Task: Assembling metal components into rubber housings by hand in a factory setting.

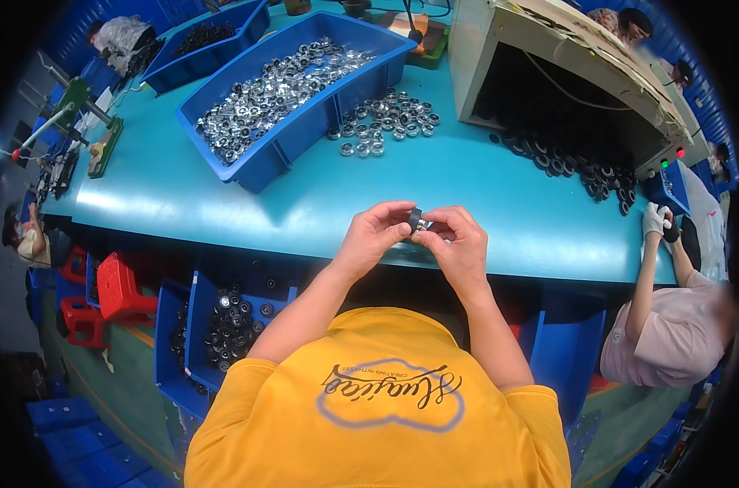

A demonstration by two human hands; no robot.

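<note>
Over the front edge of the teal table (pixel 304 213), my two hands meet around a small part. My left hand (pixel 371 237) pinches a black ring (pixel 416 218) between thumb and fingers. My right hand (pixel 457 246) grips a small shiny metal piece (pixel 422 225) against the ring's right side. Fingertips hide much of both pieces, so how far they fit together cannot be told. Beyond my hands lie loose silver-and-black round parts (pixel 383 128), beside a long blue bin (pixel 259 172) holding many more of them.
At right, black rings (pixel 564 163) spill from a beige box-shaped machine (pixel 477 77). A co-worker's gloved hand (pixel 656 220) is by the right edge. A blue bin of black round parts (pixel 192 325) sits below the table at left, near red stools (pixel 121 286). A green hand press (pixel 75 102) stands far left.
</note>
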